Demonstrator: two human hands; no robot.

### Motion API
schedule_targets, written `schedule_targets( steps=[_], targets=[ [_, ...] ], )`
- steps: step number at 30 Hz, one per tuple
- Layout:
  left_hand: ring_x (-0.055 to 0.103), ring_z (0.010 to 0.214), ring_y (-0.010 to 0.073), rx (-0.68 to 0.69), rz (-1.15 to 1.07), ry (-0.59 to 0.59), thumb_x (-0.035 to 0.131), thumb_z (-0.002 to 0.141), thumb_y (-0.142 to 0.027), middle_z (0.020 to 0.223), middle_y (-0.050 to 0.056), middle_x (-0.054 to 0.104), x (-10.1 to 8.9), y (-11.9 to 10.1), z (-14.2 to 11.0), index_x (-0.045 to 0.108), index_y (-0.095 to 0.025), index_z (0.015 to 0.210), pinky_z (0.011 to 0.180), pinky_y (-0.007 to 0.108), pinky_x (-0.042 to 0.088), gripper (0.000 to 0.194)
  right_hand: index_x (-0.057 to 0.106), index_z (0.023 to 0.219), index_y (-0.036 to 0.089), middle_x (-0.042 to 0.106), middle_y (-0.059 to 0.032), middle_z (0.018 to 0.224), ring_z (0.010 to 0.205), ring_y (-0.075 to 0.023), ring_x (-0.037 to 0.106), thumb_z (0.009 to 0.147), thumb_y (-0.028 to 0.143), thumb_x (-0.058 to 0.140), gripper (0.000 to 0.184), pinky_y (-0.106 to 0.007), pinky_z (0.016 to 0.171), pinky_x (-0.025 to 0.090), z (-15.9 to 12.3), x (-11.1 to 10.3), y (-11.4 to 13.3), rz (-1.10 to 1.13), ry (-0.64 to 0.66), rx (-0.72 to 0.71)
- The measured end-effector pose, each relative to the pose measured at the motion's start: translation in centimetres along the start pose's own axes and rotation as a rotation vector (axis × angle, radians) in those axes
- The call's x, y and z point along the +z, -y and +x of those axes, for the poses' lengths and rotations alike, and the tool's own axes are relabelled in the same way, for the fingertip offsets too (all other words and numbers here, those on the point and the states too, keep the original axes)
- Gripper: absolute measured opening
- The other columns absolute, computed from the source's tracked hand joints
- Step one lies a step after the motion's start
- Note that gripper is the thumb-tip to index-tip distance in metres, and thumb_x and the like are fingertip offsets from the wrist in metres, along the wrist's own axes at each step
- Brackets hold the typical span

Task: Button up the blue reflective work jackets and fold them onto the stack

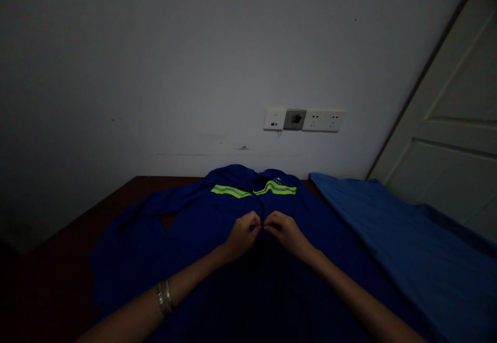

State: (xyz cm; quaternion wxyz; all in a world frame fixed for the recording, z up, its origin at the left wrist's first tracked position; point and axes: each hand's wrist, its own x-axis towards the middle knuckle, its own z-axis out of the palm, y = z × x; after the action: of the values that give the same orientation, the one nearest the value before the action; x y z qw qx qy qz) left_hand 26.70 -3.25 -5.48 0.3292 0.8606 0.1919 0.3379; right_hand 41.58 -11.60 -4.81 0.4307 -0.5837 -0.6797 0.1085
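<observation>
A dark blue work jacket (202, 219) with yellow-green and grey reflective stripes across the chest lies spread out, collar toward the wall. My left hand (244, 232) is closed in a pinch at the jacket's front opening, below the stripes. Facing it, with fingertips almost touching, my right hand (285, 232) pinches at the same opening. Both seem to grip the jacket's front edges; whether a button or zip is between the fingers is too dark and small to tell. Two bracelets circle my left wrist.
Under the jacket is a dark red tabletop (66, 250). A lighter blue cloth (396, 234) lies along the right side. Behind stands a pale wall (174, 74) with a row of sockets (322, 120). A white panelled door (458, 146) is at the right.
</observation>
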Motion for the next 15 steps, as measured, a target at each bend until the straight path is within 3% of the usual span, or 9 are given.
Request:
schedule_targets(
  steps=[6,10,15],
  targets=[
    [0.059,0.065,0.0115,-0.102,-0.176,-0.033,0.052,0.072,-0.013,0.065,-0.003,0.060,-0.09,-0.72,0.29,0.048,-0.018,0.074,0.063,0.021,0.041,0.007,0.063,0.080,0.020,0.061,-0.0045,0.084,0.080,-0.0161,0.057,0.080,0.016,0.053,0.010,-0.029,0.074,0.045,-0.21,0.02,-0.13,-0.065,0.007,-0.019],
    [0.061,0.066,0.0130,-0.184,-0.256,-0.039,0.059,0.070,-0.020,0.065,-0.003,0.061,-0.05,-0.66,0.52,0.046,-0.018,0.081,0.063,0.021,0.042,0.017,0.062,0.083,0.020,0.059,-0.0048,0.087,0.081,-0.0158,0.057,0.081,0.016,0.050,0.012,-0.029,0.074,0.045,-0.43,0.25,-0.04,-0.116,0.007,-0.028],
    [0.061,0.065,0.0122,-0.181,-0.260,-0.032,0.056,0.067,-0.012,0.064,-0.004,0.062,0.20,-0.04,0.62,0.046,-0.018,0.081,0.063,0.021,0.042,0.018,0.063,0.083,0.020,0.060,-0.0045,0.087,0.081,-0.0158,0.057,0.081,0.016,0.052,0.012,-0.029,0.074,0.045,-0.50,0.30,0.10,-0.130,-0.009,-0.033]
  ],
)
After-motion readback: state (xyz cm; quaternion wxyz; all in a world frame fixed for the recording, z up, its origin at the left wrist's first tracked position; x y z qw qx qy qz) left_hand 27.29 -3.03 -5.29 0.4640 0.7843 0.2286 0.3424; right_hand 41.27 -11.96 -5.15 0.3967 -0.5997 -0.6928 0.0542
